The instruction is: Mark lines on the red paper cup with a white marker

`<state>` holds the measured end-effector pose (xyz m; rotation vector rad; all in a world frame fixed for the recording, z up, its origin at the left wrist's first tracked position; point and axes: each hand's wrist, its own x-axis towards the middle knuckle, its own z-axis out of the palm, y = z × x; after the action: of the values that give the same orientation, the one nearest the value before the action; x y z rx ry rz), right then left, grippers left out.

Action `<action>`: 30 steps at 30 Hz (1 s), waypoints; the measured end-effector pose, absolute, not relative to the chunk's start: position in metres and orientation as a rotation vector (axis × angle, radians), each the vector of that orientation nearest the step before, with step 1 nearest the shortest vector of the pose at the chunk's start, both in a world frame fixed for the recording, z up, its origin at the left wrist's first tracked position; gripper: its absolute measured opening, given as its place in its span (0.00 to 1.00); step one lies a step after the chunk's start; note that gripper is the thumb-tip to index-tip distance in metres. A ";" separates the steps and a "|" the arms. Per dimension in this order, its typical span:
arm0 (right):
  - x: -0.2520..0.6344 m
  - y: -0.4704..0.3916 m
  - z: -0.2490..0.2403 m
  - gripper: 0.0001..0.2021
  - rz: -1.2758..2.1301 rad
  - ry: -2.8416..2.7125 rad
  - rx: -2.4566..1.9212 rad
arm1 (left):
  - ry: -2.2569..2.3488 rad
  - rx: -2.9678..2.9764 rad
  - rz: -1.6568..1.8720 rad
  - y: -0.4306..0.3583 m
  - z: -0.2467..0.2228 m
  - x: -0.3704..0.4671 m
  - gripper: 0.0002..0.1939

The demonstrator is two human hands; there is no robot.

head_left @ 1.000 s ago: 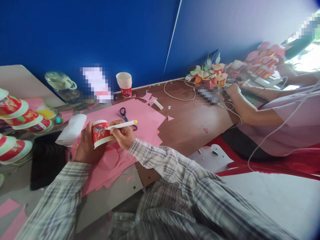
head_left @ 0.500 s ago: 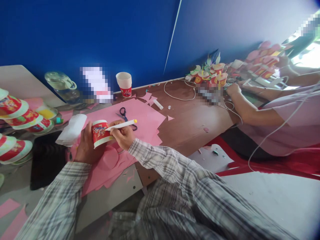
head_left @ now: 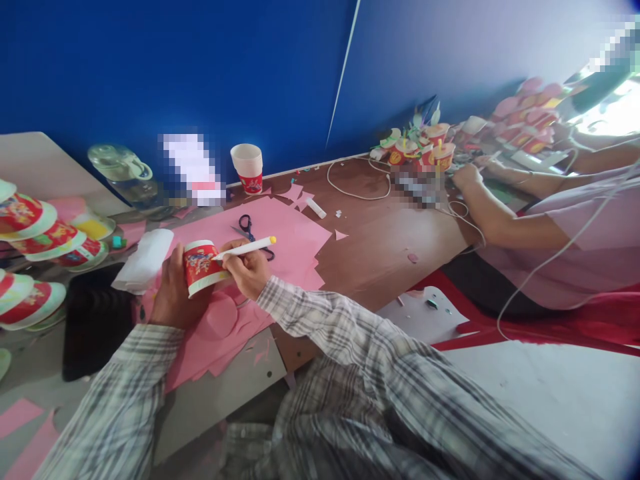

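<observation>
My left hand (head_left: 174, 293) is wrapped round a red and white paper cup (head_left: 203, 270), held tilted above the pink paper. Some of its fingers are hidden behind the cup. In my right hand (head_left: 246, 272) is a white marker (head_left: 253, 247) with a yellow end, its tip at the cup's printed red side. Just beyond the marker, black-handled scissors (head_left: 246, 227) lie on the pink paper sheets (head_left: 290, 233). A round pink paper piece (head_left: 221, 317) lies below the cup.
More paper cups (head_left: 30, 213) are stacked at the left, near a dark tablet (head_left: 95, 327). A water bottle (head_left: 123, 173) and another paper cup (head_left: 249, 170) stand by the blue wall. At the right, a co-worker's arms (head_left: 505, 213) rest near decorated cups (head_left: 425, 150) and a white cable (head_left: 360, 197).
The marker and my right hand have shifted very slightly to the right along the cup. My left hand holds the cup in nearly the same place.
</observation>
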<state>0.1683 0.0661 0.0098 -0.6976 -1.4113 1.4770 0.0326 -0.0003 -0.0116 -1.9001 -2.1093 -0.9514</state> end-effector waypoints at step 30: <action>0.171 0.066 0.009 0.08 1.459 -1.471 -0.699 | -1.990 -1.946 -0.925 0.001 -0.013 0.031 0.42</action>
<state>0.1714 0.0664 0.0087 -0.6988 -1.4713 1.4595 0.0311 0.0012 -0.0132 -1.9464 -1.9904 -0.9251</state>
